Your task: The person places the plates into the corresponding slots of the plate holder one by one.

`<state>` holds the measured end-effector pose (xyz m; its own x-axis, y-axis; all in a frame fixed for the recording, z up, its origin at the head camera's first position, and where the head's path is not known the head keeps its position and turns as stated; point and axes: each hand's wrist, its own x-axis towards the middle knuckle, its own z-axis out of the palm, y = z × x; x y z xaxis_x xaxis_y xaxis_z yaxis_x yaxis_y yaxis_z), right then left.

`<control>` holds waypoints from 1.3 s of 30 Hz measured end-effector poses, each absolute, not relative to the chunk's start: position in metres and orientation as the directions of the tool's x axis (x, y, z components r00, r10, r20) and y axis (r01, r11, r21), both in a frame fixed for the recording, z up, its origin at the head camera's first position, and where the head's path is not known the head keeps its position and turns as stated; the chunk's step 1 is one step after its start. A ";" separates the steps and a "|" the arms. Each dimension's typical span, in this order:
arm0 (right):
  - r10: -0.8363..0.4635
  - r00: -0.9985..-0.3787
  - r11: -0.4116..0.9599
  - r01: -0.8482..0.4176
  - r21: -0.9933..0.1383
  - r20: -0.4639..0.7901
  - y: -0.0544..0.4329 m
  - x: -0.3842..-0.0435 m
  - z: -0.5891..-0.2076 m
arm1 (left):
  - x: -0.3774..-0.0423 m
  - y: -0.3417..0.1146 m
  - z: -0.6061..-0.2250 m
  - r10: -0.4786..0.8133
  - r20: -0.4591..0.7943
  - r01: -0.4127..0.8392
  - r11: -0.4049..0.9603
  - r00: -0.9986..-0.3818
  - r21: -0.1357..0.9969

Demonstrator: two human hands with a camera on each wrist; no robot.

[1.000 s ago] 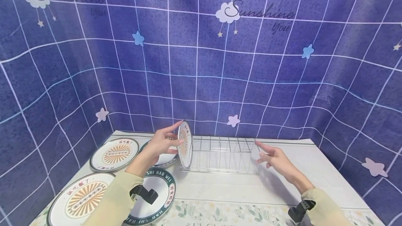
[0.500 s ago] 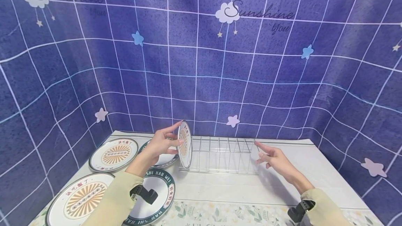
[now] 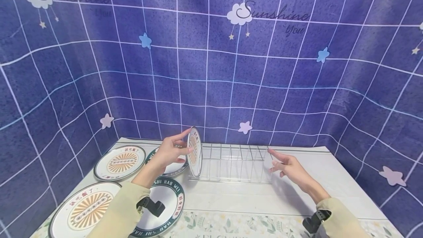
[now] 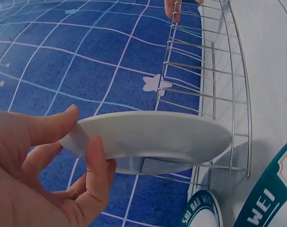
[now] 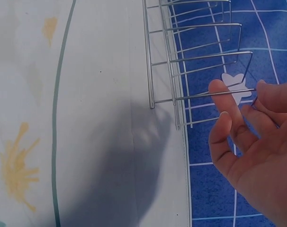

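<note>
Leftmost, two sunburst plates point(image 3: 120, 163) lie left of the left hand point(image 3: 170, 153); that hand pinches a nearly upright plate point(image 3: 196, 153) by its rim; between the hands spans a wire rack point(image 3: 231, 159). The right hand point(image 3: 292, 170) grips its right end.

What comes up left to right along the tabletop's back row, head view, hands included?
Flat sunburst plate, left hand, held sunburst plate, wire dish rack, right hand. The back green-rimmed plate is left out: the left hand overlaps it.
</note>
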<state>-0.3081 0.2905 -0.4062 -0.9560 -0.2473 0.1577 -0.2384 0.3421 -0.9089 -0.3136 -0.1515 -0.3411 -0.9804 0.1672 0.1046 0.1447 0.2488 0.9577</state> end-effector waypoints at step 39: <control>-0.250 -0.956 0.352 -0.236 -0.906 0.152 0.291 -0.309 -0.405 | -0.259 -0.278 -0.393 0.147 0.179 0.231 0.593 -0.973 0.771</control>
<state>-0.3091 0.2911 -0.4052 -0.9563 -0.2498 0.1521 -0.2360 0.3520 -0.9058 -0.2593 -0.2782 -0.3931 -0.9729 0.1466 0.1789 0.2312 0.5933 0.7711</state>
